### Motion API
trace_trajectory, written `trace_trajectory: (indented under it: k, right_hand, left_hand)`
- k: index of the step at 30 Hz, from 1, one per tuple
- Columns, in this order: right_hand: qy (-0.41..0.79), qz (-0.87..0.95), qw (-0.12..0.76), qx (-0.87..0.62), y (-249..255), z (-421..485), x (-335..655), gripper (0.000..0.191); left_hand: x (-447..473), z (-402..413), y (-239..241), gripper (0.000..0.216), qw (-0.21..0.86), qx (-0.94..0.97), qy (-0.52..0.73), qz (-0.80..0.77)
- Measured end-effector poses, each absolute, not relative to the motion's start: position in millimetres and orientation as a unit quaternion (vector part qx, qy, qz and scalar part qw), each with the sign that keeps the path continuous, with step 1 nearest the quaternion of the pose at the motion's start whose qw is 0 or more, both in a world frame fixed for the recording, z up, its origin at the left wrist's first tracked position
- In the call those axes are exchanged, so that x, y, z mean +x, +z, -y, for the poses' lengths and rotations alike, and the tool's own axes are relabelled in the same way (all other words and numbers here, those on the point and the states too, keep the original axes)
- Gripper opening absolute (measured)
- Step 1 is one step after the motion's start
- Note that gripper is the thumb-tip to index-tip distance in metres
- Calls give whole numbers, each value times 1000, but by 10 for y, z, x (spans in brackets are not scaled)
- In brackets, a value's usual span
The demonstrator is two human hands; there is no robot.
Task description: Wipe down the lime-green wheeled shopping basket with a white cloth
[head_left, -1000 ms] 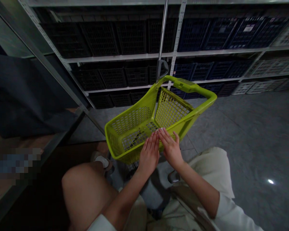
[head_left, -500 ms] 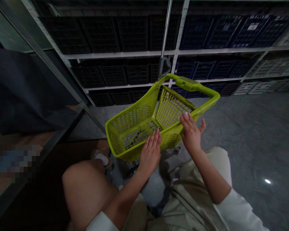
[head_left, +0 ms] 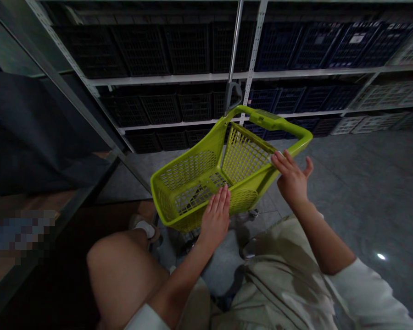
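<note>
A lime-green plastic shopping cart (head_left: 192, 158) with a perforated basket stands in front of my knees. My left hand (head_left: 216, 215) lies on the near rim with its fingers stretched flat and together, holding nothing. Farther right, my right hand (head_left: 292, 178) presses its fingers on the rim close to the handle (head_left: 270, 120), thumb raised. A bit of white cloth (head_left: 270, 158) peeks out at its fingertips; most of it is hidden. Inside the basket, a slotted flap (head_left: 246, 151) leans at the handle end.
Behind the cart, white metal shelves (head_left: 172, 79) carry rows of black crates (head_left: 187, 48), blue crates (head_left: 278, 46) and pale crates (head_left: 382, 91). A metal pole with a grey grip (head_left: 232, 94) rises behind the handle. To the left is a metal-framed table (head_left: 113, 153) with dark fabric.
My right hand has slid right along the rim toward the handle, with the white cloth under its fingers. My left hand stays in place on the rim.
</note>
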State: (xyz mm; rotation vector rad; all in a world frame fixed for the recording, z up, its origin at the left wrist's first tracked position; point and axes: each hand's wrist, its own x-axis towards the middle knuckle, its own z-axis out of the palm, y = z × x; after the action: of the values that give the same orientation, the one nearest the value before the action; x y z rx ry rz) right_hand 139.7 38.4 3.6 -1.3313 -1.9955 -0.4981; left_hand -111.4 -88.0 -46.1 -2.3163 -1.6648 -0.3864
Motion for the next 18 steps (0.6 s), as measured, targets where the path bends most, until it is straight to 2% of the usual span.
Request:
trace_trajectory:
  k: [4,9,14,18]
  right_hand:
    - [-159,769,337,-520,-130,-99,943,75]
    - [-87,862,280,-414,-338,372,335,78]
    - [-118,865,270,-407,-152,47,868,74]
    - [-192,773,338,-501,48,-375,1446,68]
  left_hand:
    - [-1105,877,-471,76,129,-797,-148,571]
    - [-1123,869,-471,76,129,-797,-153,571]
    - [-1154,884,-448,73,130,-803,-139,565]
    - [-1134,886,-448,74,130,-803,-142,564]
